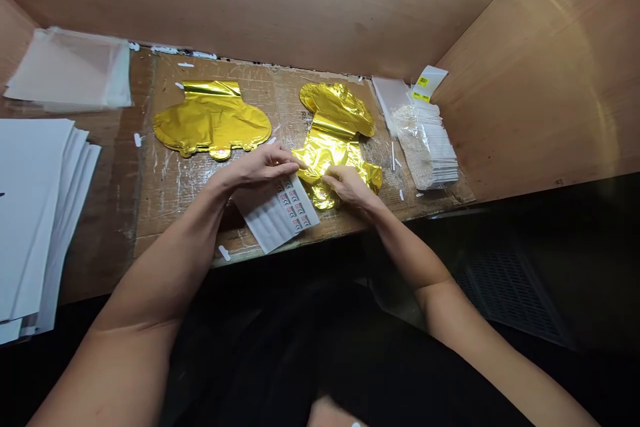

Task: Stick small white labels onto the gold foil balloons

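A crumpled gold foil balloon (336, 140) lies in the middle of the wooden bench (165, 187). My right hand (353, 188) pinches its near folded edge, fingers closed on the foil. My left hand (260, 168) rests on a white sheet of small stickers (280, 212), its fingertips reaching the foil's left edge and pressed together there. A flat stack of gold foil balloons (213, 121) lies to the left, apart from both hands.
White paper sheets (35, 213) are piled at the left edge. Clear plastic bags (70, 70) lie at the back left. A bag of white straws (427, 147) and a labelled packet (426, 83) sit at the right. Wooden walls enclose the back and right.
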Tool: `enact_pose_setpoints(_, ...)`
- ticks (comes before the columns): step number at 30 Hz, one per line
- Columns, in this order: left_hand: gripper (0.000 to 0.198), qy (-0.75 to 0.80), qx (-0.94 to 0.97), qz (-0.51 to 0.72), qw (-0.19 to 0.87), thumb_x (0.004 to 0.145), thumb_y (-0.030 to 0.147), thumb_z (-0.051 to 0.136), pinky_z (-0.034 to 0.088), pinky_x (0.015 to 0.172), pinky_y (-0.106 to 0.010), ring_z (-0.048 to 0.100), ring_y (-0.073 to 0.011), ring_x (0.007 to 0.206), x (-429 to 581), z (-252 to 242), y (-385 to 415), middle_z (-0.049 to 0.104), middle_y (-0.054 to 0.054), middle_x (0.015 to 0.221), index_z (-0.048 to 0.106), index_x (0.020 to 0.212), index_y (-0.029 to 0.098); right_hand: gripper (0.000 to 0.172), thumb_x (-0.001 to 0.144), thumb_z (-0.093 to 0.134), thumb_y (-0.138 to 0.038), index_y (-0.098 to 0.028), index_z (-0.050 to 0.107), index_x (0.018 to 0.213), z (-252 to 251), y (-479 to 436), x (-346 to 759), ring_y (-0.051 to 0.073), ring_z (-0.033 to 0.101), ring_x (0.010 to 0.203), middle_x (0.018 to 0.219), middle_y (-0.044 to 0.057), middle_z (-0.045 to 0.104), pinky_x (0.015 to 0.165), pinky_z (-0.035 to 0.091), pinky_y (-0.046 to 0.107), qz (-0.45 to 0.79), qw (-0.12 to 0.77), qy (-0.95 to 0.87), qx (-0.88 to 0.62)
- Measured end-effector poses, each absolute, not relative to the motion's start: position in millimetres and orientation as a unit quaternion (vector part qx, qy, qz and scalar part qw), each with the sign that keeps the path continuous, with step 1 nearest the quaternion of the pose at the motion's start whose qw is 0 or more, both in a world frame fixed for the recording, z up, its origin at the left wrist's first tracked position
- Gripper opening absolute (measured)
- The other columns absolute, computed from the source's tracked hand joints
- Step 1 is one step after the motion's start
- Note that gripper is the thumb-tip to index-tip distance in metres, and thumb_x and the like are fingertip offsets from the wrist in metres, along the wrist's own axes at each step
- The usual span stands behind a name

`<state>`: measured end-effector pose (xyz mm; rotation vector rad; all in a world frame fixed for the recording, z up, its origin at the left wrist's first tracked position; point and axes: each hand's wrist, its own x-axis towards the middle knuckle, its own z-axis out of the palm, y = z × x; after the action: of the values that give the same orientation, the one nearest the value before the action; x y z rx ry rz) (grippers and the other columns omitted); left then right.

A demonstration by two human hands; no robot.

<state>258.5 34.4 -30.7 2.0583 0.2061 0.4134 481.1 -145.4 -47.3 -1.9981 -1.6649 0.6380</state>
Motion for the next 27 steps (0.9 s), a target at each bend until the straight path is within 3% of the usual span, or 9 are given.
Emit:
enact_pose_setpoints(4, 0.045, 0.053, 0.825, 0.078, 0.557, 0.096, 0.055, 0.064, 0.041, 0.060, -0.025, 0.052, -0.0143, 0.062, 259, -27, 23, 0.064, -0.002, 0.069, 0.085, 0.104, 0.017, 0.035, 0.101, 0.054, -0.036, -0.020, 0.051, 0.070, -28, -134, 491, 0.013, 0.040, 0.066, 0.067, -0.003, 0.048, 0.065, 0.030, 0.028, 0.293, 0.227, -0.585, -0.722)
enact_pose_setpoints(10, 0.051, 0.106, 0.857, 0.010, 0.505, 0.094, 0.057, 0.063, 0.023, 0.054, -0.028, 0.029, -0.0107, 0.053, 272, -47, 12, 0.040, 0.003, 0.056, 0.059, 0.060, 0.019, 0.027, 0.103, 0.059, -0.034, -0.018, 0.061, 0.081, 27, -87, 556, 0.014, 0.047, 0.068, 0.073, 0.001, 0.056, 0.066, 0.038, 0.031, 0.266, 0.163, -0.604, -0.734)
enact_pose_setpoints(14, 0.051, 0.135, 0.839, 0.006, 0.527, 0.089, 0.056, 0.068, 0.021, 0.052, -0.028, 0.028, -0.0107, 0.053, 271, -46, 14, 0.037, 0.003, 0.056, 0.050, 0.057, 0.020, 0.021, 0.106, 0.057, -0.025, -0.009, 0.069, 0.101, 67, -58, 623, 0.025, 0.064, 0.101, 0.101, 0.017, 0.070, 0.094, 0.047, 0.044, 0.020, 0.099, -0.469, -0.878)
enact_pose_setpoints(17, 0.048, 0.171, 0.817, 0.055, 0.548, 0.088, 0.054, 0.066, 0.022, 0.051, -0.026, 0.031, -0.0103, 0.052, 272, -43, 13, 0.039, 0.003, 0.057, 0.049, 0.059, 0.020, 0.035, 0.113, 0.043, -0.022, 0.004, 0.058, 0.130, 75, -60, 624, 0.033, 0.055, 0.134, 0.134, 0.033, 0.062, 0.114, 0.036, 0.053, -0.096, 0.111, -0.407, -0.901)
enact_pose_setpoints(19, 0.048, 0.205, 0.796, 0.123, 0.557, 0.089, 0.055, 0.062, 0.022, 0.051, -0.025, 0.032, -0.0098, 0.053, 274, -43, 12, 0.037, 0.004, 0.056, 0.047, 0.059, 0.020, 0.039, 0.115, 0.037, -0.028, 0.000, 0.057, 0.135, 62, -71, 590, 0.029, 0.054, 0.135, 0.139, 0.029, 0.061, 0.114, 0.037, 0.048, -0.123, 0.136, -0.434, -0.882)
enact_pose_setpoints(21, 0.050, 0.237, 0.771, 0.187, 0.561, 0.090, 0.056, 0.060, 0.021, 0.050, -0.025, 0.030, -0.0092, 0.052, 276, -43, 10, 0.034, 0.004, 0.056, 0.045, 0.059, 0.020, 0.036, 0.113, 0.046, -0.039, -0.011, 0.065, 0.122, 38, -89, 542, 0.023, 0.064, 0.113, 0.121, 0.017, 0.071, 0.098, 0.048, 0.038, -0.056, 0.164, -0.511, -0.842)
enact_pose_setpoints(22, 0.051, 0.247, 0.760, 0.207, 0.564, 0.090, 0.057, 0.059, 0.021, 0.050, -0.025, 0.030, -0.0089, 0.052, 277, -43, 9, 0.033, 0.005, 0.055, 0.045, 0.059, 0.020, 0.033, 0.110, 0.053, -0.042, -0.013, 0.066, 0.117, 23, -99, 518, 0.021, 0.066, 0.098, 0.107, 0.013, 0.073, 0.087, 0.051, 0.035, 0.060, 0.195, -0.567, -0.798)
enact_pose_setpoints(24, 0.052, 0.245, 0.744, 0.224, 0.580, 0.090, 0.059, 0.062, 0.022, 0.051, -0.025, 0.031, -0.0084, 0.052, 277, -42, 8, 0.036, 0.005, 0.056, 0.048, 0.060, 0.019, 0.032, 0.102, 0.063, -0.047, -0.016, 0.066, 0.110, -2, -120, 479, 0.019, 0.063, 0.080, 0.090, 0.006, 0.070, 0.071, 0.049, 0.031, 0.251, 0.255, -0.618, -0.700)
enact_pose_setpoints(27, 0.041, 0.204, 0.709, 0.232, 0.634, 0.083, 0.055, 0.076, 0.036, 0.057, -0.023, 0.049, -0.0103, 0.059, 277, -41, 5, 0.055, 0.003, 0.066, 0.065, 0.084, 0.015, 0.032, 0.096, 0.067, -0.047, -0.017, 0.064, 0.105, -21, -140, 458, 0.016, 0.057, 0.068, 0.079, 0.000, 0.065, 0.062, 0.043, 0.028, 0.360, 0.337, -0.589, -0.641)
